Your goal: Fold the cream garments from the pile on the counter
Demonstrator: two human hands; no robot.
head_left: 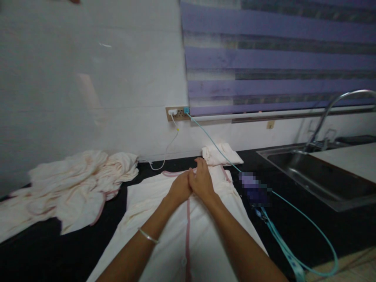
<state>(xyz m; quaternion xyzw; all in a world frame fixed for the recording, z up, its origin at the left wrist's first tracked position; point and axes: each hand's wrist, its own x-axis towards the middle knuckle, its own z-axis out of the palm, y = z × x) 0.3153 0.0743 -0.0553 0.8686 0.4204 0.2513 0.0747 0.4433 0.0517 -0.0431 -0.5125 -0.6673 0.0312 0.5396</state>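
1. Spread on the counter [35, 258] before us lies a white garment [202, 235] with pink trim [187, 223] down its front and a button [184, 260] low on that strip.
2. We judge it light, soft and limp, hardly fragile, apt to wrinkle or slide on the smooth dark surface; the trimmed edges and shoulders should give our surest hold.
3. Our left hand [180, 187] and right hand [203, 180] meet over the front just below the neckline, fingers drawn close; at this blur we cannot tell whether they pinch fabric.
4. To our left sits a crumpled cloth pile [85, 176]; beyond the neckline, a folded bundle [220, 154].
5. A teal cable [206, 132] crosses our view of that bundle, running to a blurred-out item [255, 190] just beside the garment, with a lanyard [282, 239]; these could snag a sideways pull.
6. The sink [323, 180] lies farther right.
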